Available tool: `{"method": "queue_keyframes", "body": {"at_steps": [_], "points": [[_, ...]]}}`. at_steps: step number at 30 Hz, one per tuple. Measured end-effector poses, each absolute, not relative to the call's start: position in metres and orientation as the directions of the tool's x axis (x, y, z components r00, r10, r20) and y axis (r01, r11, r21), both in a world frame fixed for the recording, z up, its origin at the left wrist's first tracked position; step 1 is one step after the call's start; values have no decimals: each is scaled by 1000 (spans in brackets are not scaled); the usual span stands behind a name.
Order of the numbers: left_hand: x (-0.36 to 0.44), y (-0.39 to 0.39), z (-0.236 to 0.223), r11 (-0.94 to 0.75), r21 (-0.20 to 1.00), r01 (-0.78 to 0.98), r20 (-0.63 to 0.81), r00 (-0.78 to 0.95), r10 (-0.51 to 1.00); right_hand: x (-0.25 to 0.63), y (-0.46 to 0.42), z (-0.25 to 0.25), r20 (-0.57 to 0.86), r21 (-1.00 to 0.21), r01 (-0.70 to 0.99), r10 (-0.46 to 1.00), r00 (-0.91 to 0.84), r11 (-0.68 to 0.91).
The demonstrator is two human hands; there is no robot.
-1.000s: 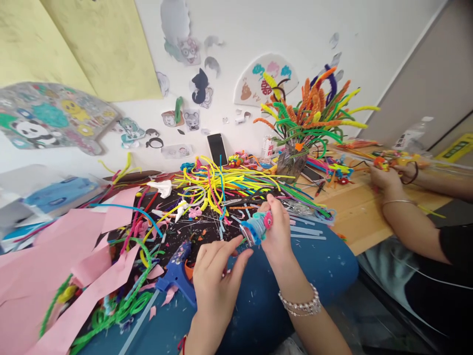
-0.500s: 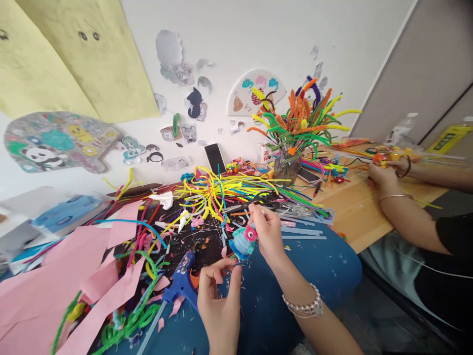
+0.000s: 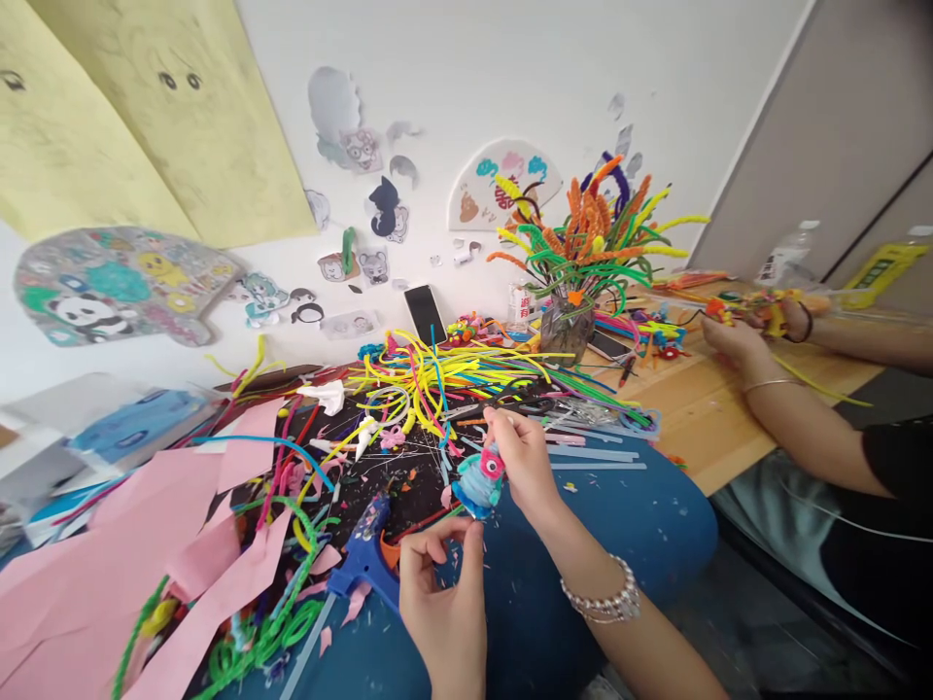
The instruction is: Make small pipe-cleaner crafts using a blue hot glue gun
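My right hand (image 3: 523, 459) is closed on a small light-blue pipe-cleaner figure (image 3: 477, 483) with a pink spot, held above the table. Just below it, my left hand (image 3: 441, 581) is curled with thumb and fingers pinched at the figure's lower end; what it pinches is too small to name. A blue glue gun (image 3: 364, 552) lies on the table right beside my left hand. A silver bead bracelet (image 3: 602, 601) is on my right wrist.
Loose yellow, green and pink pipe cleaners (image 3: 437, 374) cover the black mat (image 3: 394, 476). Pink paper strips (image 3: 146, 544) lie at the left. A vase of pipe-cleaner flowers (image 3: 575, 262) and a phone (image 3: 426, 313) stand by the wall. Another person's hands (image 3: 743, 335) work at the right.
My left hand has curled from spread fingers into a pinch under the figure. My right hand has shifted slightly left with the figure. The view has tilted up a little.
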State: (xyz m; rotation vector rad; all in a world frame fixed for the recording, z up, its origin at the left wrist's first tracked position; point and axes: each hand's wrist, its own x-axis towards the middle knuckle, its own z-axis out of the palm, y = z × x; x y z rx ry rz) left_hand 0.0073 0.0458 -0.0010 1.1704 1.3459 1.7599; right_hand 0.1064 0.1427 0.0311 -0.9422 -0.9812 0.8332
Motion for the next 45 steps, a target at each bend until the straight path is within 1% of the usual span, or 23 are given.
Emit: {"method": "queue_keyframes", "body": {"at_steps": [3, 5, 6, 8, 9, 10, 13, 14, 16, 19, 21, 22, 24, 26, 28, 29, 30, 32, 33, 35, 39, 43, 45], "points": [[9, 43, -1, -309, 951, 16, 289, -402, 869, 106, 144, 31, 281, -921, -170, 900, 333, 350], [5, 41, -2, -354, 935, 14, 331, -393, 858, 107, 145, 33, 264, -926, -186, 916, 301, 328], [1, 40, -3, -379, 925, 15, 355, -386, 852, 107, 145, 35, 256, -932, -191, 932, 258, 309], [-10, 39, -1, -395, 918, 15, 373, -366, 853, 109, 144, 39, 244, -949, -181, 964, 104, 260], [-17, 40, 2, -366, 930, 1, 344, -349, 872, 110, 143, 42, 240, -958, -163, 971, 5, 238], [-23, 42, 6, -306, 952, -18, 285, -318, 904, 111, 142, 44, 236, -965, -138, 967, -94, 222], [-37, 50, 23, -96, 978, -186, 76, -111, 991, 112, 139, 50, 225, -974, -55, 922, -315, 219], [-39, 53, 29, -44, 966, -253, 29, -62, 998, 112, 138, 51, 220, -974, -30, 907, -360, 224], [-39, 59, 38, 58, 945, -321, -44, 51, 998, 109, 138, 53, 206, -972, 12, 878, -432, 234], [-36, 65, 44, 138, 930, -340, -91, 150, 984, 104, 139, 55, 191, -966, 55, 840, -508, 253], [-35, 66, 44, 169, 919, -356, -115, 168, 979, 102, 139, 57, 206, -958, 70, 841, -501, 277], [-35, 66, 44, 184, 908, -377, -129, 165, 978, 102, 137, 58, 230, -953, 72, 856, -464, 295], [-36, 66, 42, 213, 874, -436, -167, 142, 976, 107, 130, 58, 304, -937, 71, 897, -323, 343], [-39, 66, 39, 232, 840, -491, -214, 92, 972, 115, 113, 55, 386, -915, 76, 914, -129, 397], [-41, 67, 34, 236, 821, -520, -249, 47, 967, 123, 90, 47, 472, -878, 106, 881, 33, 466], [-41, 67, 31, 230, 817, -529, -256, 25, 966, 126, 77, 41, 577, -811, 177, 812, 88, 558], [-42, 68, 29, 222, 814, -537, -258, 10, 966, 127, 65, 36, 670, -731, 248, 738, 80, 636], [-42, 69, 25, 209, 809, -549, -254, -6, 967, 126, 46, 26, 762, -598, 382, 648, -4, 705], [-42, 69, 24, 204, 808, -553, -252, -12, 968, 123, 39, 22, 785, -545, 426, 619, -44, 722], [-42, 70, 22, 195, 809, -555, -248, -20, 969, 116, 33, 16, 802, -486, 488, 592, -80, 725], [-42, 69, 20, 189, 817, -545, -249, -38, 968, 104, 38, 11, 803, -466, 549, 592, -67, 694], [-42, 69, 18, 191, 824, -534, -259, -55, 964, 104, 43, 6, 804, -489, 566, 594, -1, 664], [-42, 69, 18, 191, 828, -528, -261, -59, 964, 106, 42, 3, 800, -496, 567, 600, 5, 658]]}}
